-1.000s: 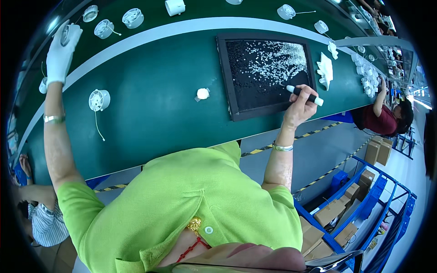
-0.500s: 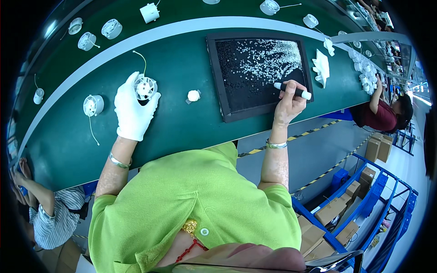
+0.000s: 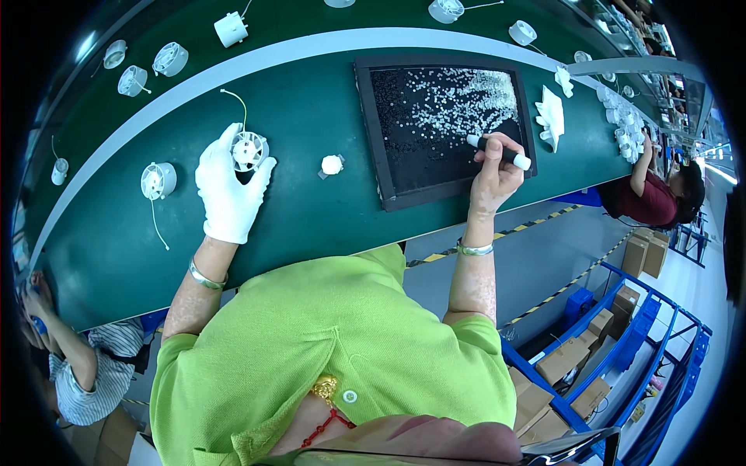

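In a white glove, my left hand [image 3: 231, 186] is closed around a small round white fan housing [image 3: 249, 151], its spoked face up and a thin wire sticking out at the far side. My bare right hand [image 3: 497, 177] grips a short black pen-like tool [image 3: 506, 156] with white ends, tip pointing left over a shallow black tray [image 3: 420, 172]. Many tiny white pieces [image 3: 466, 101] lie scattered in the tray, thickest at its far right corner; darker ones show at its left. Another fan housing [image 3: 158, 181] with a wire stands left of my gloved hand.
A small white lump [image 3: 332, 165] lies between my left hand and the tray. Crumpled white cloth [image 3: 551, 118] is right of the tray. Beyond a pale rail [image 3: 311, 43], several white housings sit on a green belt. Co-workers [image 3: 653, 186] are at both sides; blue racks with cartons stand lower right.
The housings beyond the pale rail have shifted left. Both hands keep their holds, with only slight movement. The co-worker's hands at the far left have moved a little.
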Demonstrator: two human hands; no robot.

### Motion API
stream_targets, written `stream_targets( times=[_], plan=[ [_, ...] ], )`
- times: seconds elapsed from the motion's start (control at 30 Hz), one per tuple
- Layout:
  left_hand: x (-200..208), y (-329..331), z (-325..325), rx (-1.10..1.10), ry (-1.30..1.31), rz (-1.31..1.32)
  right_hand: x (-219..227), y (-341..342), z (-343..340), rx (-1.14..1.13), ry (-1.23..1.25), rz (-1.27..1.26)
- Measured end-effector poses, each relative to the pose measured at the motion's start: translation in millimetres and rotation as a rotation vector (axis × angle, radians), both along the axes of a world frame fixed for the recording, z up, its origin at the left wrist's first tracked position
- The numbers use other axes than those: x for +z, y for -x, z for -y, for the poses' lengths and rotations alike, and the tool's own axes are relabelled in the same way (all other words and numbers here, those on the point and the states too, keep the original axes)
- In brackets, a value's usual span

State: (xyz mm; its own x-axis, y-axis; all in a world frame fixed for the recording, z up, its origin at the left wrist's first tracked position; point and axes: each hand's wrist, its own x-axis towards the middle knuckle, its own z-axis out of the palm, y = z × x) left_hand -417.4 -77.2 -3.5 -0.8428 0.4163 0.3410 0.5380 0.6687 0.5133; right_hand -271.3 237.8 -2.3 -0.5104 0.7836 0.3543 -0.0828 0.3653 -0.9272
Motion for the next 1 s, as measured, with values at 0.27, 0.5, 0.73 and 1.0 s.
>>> stream_targets(
  times=[0.27,0.5,0.73,1.0],
  plan=[
    [-1.9,0.8,-0.6,0.023,0.024,-0.009,-3.2,1.0,-5.5,0.05,0.062,-0.008],
    [0.6,-2.7,-1.6,0.057,-0.057,0.028,-2.4,0.7,-4.2,0.07,0.028,0.036],
    [21.3,-26.5,-31.4,-0.336,-0.162,0.247,16.2,10.8,4.2,0.282,0.489,-0.313],
    [-8.2,-31.9,-49.3,-0.383,-0.072,0.093,39.5,42.7,63.6,0.654,0.926,-0.425]
  ],
)
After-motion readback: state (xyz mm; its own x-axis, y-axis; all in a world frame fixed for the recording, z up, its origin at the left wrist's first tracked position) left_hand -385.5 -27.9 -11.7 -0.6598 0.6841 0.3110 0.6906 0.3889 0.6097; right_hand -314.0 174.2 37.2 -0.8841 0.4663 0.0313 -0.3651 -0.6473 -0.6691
